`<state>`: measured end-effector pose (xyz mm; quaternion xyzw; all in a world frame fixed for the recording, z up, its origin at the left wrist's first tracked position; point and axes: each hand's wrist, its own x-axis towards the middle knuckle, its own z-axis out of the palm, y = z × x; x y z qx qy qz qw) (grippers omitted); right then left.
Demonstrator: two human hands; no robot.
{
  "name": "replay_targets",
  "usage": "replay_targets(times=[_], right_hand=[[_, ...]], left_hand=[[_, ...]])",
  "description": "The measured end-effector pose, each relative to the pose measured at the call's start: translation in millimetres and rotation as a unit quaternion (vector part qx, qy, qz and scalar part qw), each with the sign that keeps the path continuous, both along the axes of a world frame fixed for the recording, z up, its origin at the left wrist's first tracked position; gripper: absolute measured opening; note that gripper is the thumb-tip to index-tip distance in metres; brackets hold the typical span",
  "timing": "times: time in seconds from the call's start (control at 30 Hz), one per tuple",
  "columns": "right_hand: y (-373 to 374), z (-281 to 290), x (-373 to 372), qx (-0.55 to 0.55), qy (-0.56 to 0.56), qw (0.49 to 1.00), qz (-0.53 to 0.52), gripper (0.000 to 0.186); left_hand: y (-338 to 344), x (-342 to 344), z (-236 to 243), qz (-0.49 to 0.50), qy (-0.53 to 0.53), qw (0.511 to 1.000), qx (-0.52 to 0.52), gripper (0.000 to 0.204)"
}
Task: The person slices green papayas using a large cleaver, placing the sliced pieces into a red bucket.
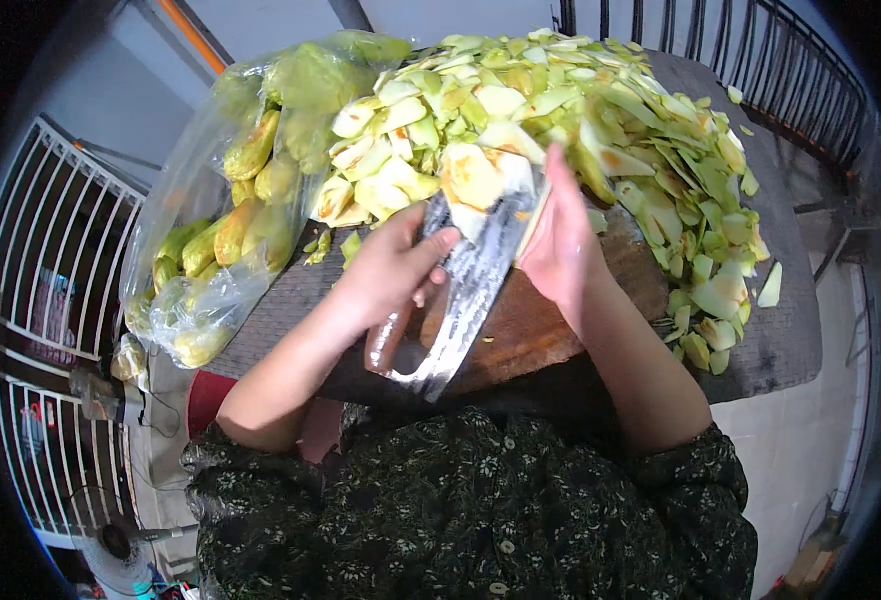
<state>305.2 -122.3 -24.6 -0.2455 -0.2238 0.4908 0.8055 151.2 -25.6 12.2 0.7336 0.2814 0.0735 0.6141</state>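
Observation:
My left hand [400,262] is closed around a broad-bladed knife [457,325], its thumb on the wet metal and its brown handle below the palm. The blade points up and away over a round wooden board [520,335]. Pale cut pieces [472,180] of yellow-green fruit with orange-brown patches lie on its far part. Beside them my right hand [560,225] is open, fingers stretched upward along the blade's right edge. Just beyond both hands spreads a big heap of pale green fruit slices [520,90].
A clear plastic bag [185,240] of whole yellow-green, elongated fruits [250,150] stands left on the dark textured table [780,330]. More slices and peel pieces [715,290] lie along the right side. White metal bars [60,250] stand at the far left, a dark railing [790,75] at the back right.

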Motion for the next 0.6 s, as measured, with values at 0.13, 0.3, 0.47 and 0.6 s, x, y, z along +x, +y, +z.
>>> replay_targets(times=[0.13, 0.3, 0.47, 0.6], right_hand=[[-2, 5, 21, 0.027, 0.019, 0.998, -0.049, 0.067], [-3, 9, 29, 0.019, 0.002, 0.994, -0.112, 0.065], [-2, -1, 32, 0.002, 0.011, 0.997, -0.075, 0.054], [-3, 5, 19, 0.019, 0.011, 1.000, -0.016, 0.046]], left_hand=[[21, 2, 7, 0.065, -0.043, 0.993, -0.091, 0.028], [60, 14, 17, 0.120, -0.029, 0.925, 0.360, 0.023], [72, 37, 53, 0.143, -0.020, 0.729, 0.669, 0.028], [70, 53, 52, 0.148, -0.082, 0.918, 0.359, 0.038]])
